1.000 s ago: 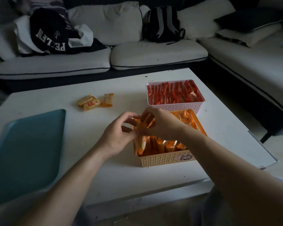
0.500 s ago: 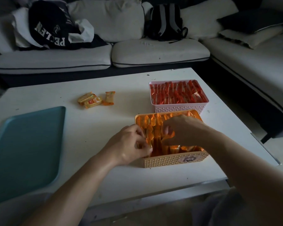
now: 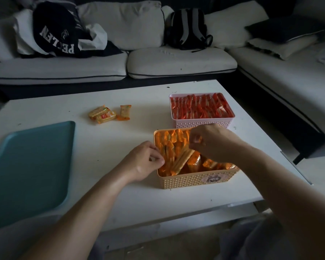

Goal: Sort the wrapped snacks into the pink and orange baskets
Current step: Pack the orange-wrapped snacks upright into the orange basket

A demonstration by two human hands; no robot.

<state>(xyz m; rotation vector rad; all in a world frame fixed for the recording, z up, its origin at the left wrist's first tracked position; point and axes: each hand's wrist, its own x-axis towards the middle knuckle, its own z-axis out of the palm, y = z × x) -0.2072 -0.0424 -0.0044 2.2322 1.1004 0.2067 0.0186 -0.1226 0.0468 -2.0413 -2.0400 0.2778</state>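
Observation:
The orange basket [image 3: 195, 180] stands near the table's front edge, packed with orange-wrapped snacks [image 3: 174, 141]. My left hand [image 3: 144, 162] sits at its left rim, fingers curled, pinching the wrappers there. My right hand [image 3: 212, 141] reaches over the basket, its fingers pinching an orange snack that lies tilted across the row. Behind it, the pink basket [image 3: 203, 124] holds rows of red-wrapped snacks [image 3: 201, 107]. Three loose yellow-orange snacks [image 3: 109, 114] lie on the table to the far left of the baskets.
A teal tray [image 3: 26, 169] lies at the table's left. The white table [image 3: 101, 147] ends just right of the baskets. A sofa with cushions, dark clothing [image 3: 56, 32] and a backpack [image 3: 188, 29] wraps the far and right sides.
Both hands have dropped from above the orange basket's far left corner into it. The left hand shifted to the left rim and the right hand moved back over the row.

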